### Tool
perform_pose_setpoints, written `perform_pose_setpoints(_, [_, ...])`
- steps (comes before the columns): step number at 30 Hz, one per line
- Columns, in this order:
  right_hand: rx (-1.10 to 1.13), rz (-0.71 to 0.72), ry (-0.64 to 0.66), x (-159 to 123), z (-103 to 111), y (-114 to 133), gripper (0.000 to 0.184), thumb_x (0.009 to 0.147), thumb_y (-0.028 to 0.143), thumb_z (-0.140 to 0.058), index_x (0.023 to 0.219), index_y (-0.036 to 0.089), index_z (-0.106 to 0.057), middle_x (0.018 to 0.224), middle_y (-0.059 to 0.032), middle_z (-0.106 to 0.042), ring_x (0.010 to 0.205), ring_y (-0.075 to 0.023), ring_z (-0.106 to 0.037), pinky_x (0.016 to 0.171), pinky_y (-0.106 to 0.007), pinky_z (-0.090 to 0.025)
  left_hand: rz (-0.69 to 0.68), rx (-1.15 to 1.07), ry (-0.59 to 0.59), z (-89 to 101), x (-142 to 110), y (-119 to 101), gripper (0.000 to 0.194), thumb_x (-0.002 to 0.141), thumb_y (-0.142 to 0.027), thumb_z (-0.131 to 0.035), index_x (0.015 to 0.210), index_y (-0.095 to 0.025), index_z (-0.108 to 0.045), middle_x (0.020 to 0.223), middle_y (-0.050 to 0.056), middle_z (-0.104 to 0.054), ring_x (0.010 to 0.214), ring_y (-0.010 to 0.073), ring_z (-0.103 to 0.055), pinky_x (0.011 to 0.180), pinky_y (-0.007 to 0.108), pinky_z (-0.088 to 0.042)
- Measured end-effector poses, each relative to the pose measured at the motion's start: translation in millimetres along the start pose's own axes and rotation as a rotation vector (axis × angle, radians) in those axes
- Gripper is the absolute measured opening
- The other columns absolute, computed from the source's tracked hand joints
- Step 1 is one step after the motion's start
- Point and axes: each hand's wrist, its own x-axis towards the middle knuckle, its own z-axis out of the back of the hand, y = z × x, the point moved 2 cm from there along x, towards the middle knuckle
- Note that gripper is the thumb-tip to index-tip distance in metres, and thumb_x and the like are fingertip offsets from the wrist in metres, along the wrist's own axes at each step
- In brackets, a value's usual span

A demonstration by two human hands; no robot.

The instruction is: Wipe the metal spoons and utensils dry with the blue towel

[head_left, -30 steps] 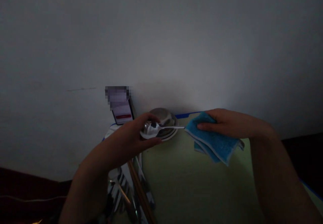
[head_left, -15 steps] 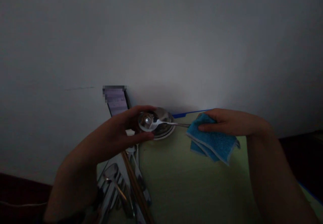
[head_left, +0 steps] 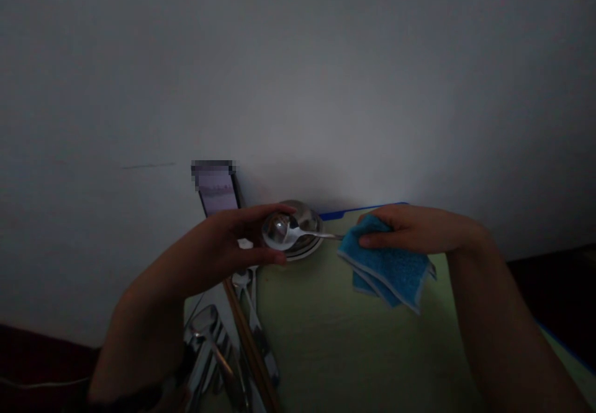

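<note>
My left hand (head_left: 235, 239) pinches the bowl end of a shiny metal spoon (head_left: 279, 231), thumb below and fingers above. The spoon's handle points right toward my right hand (head_left: 410, 230), which grips a folded blue cloth (head_left: 386, 270) wrapped round the handle's end. Both hands hover above a pale green table (head_left: 335, 338) near its far edge. Behind the spoon, stacked steel plates (head_left: 305, 245) rest on the table against the wall.
A phone (head_left: 218, 189) leans upright against the grey wall at the table's back left. Several pieces of metal cutlery (head_left: 218, 351) and brown chopsticks (head_left: 246, 344) lie in a pile at the table's left edge. Blue trim (head_left: 354, 210) runs along the far edge.
The spoon's bowl turned in my left fingers and shifted slightly. My right hand with the cloth slid left along the handle. The view drifted a little.
</note>
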Motion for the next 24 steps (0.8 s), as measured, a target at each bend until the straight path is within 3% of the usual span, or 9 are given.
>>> perform_pose_setpoints(11, [0.043,0.221,0.016,8,-2,21,0.033,0.081,0.047,-0.044,0.084,0.016,-0.055,0.08,-0.0018,-0.062,0.068,-0.0122,-0.056,0.057,-0.021,-0.042,-0.011,0.074,0.03,-12.2,9,-21,0.056,0.066,-0.042,-0.067,0.119,-0.032,-0.049,0.099,-0.001,-0.064,0.086,0.0186,-0.06,0.076,0.029,-0.049])
perform_pose_setpoints(18, [0.065,0.185,0.059,10,-3,18,0.034,0.08,0.047,-0.045,0.085,0.016,-0.057,0.082,-0.0023,-0.063,0.069,-0.0129,-0.057,0.057,-0.022,-0.043,-0.052,0.077,0.038,-10.6,7,-20,0.05,0.069,-0.04,-0.065,0.116,-0.028,-0.051,0.101,0.002,-0.063,0.085,0.0181,-0.059,0.073,0.029,-0.049])
perform_pose_setpoints(24, [0.108,0.046,0.072,3,0,5,0.042,0.078,0.054,-0.044,0.09,0.017,-0.059,0.085,-0.0035,-0.066,0.07,-0.0151,-0.06,0.055,-0.023,-0.044,-0.08,0.042,-0.019,-6.1,1,-5,0.046,0.069,-0.035,-0.067,0.111,-0.028,-0.051,0.102,-0.001,-0.061,0.089,0.0156,-0.058,0.074,0.023,-0.047])
